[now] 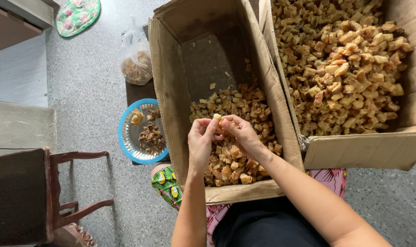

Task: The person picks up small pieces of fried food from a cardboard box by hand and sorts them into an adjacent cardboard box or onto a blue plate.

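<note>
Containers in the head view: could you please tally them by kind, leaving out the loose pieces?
Cardboard boxes: 2, the one under the hands and the fuller one beside it
Blue-rimmed plates: 1
Clear plastic bags: 1
Total: 4 containers

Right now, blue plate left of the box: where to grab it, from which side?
Take the blue plate by its bare left rim, coming in from the left. The box overlaps its right edge, and brown scraps cover the middle and right, so only the left rim is free and clean for a pinch.
</note>
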